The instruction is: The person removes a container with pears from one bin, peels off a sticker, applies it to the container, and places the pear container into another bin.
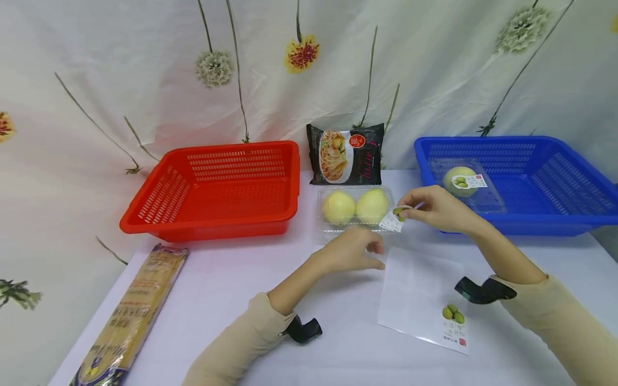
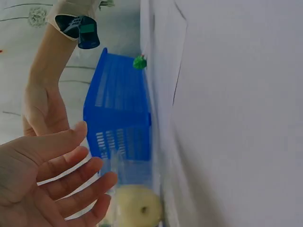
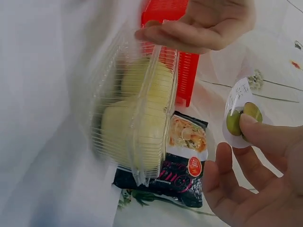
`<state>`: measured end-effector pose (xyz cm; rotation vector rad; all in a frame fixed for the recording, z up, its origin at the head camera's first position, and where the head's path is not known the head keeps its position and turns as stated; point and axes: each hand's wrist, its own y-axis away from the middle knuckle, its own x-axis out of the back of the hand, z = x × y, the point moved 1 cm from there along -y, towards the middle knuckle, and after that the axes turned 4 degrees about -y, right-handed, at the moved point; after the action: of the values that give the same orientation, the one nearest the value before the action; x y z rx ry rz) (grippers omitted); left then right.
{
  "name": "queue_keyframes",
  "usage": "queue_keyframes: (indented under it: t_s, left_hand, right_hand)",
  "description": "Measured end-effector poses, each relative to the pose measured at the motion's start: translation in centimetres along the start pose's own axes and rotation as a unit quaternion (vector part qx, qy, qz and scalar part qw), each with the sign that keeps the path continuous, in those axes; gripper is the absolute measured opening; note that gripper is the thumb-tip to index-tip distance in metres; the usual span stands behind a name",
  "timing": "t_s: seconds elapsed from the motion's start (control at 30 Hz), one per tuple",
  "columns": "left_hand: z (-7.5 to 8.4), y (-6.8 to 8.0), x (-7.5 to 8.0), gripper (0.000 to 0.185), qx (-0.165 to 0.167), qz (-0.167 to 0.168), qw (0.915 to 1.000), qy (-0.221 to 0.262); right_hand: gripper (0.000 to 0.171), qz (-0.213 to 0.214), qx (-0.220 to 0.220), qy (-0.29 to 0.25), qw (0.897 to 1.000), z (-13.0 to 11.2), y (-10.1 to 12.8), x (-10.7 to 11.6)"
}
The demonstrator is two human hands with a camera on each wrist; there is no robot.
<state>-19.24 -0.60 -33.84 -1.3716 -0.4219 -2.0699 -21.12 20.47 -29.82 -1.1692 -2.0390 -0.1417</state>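
Right hand (image 1: 436, 209) pinches a small sticker (image 1: 396, 219) (white, green fruit print) between thumb and fingers (image 3: 258, 130), held just at the right end of the clear clamshell box (image 1: 354, 209). The right wrist view confirms it: thumb tip is pressed on the sticker's printed face and the other fingers are curled behind it.

Left hand (image 1: 354, 252) hovers just in front of the box with fingers relaxed and slightly spread, holding nothing; I can't tell whether the fingertips touch the box edge.

The box sits on the tabletop (image 1: 232, 300) mid-back, lid closed, with two pale yellow round fruits inside, side by side.

A white sheet (image 1: 420, 295) lies flat under and in front of the right forearm, with one more green-fruit sticker at its near right corner.

Around it:
- red basket (image 1: 217, 187) to the left of the box
- blue basket (image 1: 521, 182) to the right, holding another clear box with a fruit and a label on top
- dark noodle packet (image 1: 345, 154) standing behind the box against the floral backdrop
- long pasta pack (image 1: 135, 311) lying at the near left edge of the tabletop
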Motion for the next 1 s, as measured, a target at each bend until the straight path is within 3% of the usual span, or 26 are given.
queue_keyframes:
  t_s: [0.1, 0.23, 0.33, 0.43, 0.6, 0.77, 1.0]
  left_hand:
    - [-0.8, 0.7, 1.6, 0.015, 0.021, 0.093, 0.9955, 0.008]
    - [-2.0, 1.1, 2.7, 0.016, 0.048, 0.220, 0.9740, -0.029]
    - [-2.9, 1.2, 2.8, 0.022, 0.056, 0.267, 0.9602, -0.062]
    - [-3.5, 1.1, 2.5, 0.026, 0.057, 0.273, 0.9574, -0.075]
    - [-4.2, 0.9, 2.1, 0.029, 0.066, 0.245, 0.9643, -0.075]
    - [-4.6, 0.7, 1.5, 0.031, 0.077, 0.216, 0.9696, -0.085]
    - [-4.6, 0.5, 0.6, 0.029, 0.074, 0.197, 0.9681, -0.136]
  right_hand:
    - [0.007, -0.005, -0.003, 0.036, 0.999, -0.2, -2.7, -0.1]
    - [0.007, -0.022, 0.010, 0.073, 0.997, -0.1, -5.9, -0.6]
    - [0.007, -0.043, 0.015, 0.098, 0.994, -0.1, -7.8, -1.0]
    - [0.008, -0.071, 0.008, 0.124, 0.990, -0.1, -9.2, -1.5]
    - [0.009, -0.104, -0.008, 0.145, 0.984, -0.1, -10.6, -2.1]
    - [0.009, -0.105, -0.016, 0.149, 0.983, 0.2, -11.0, -2.6]
    - [0.007, -0.097, -0.025, 0.144, 0.984, 0.6, -10.9, -3.0]
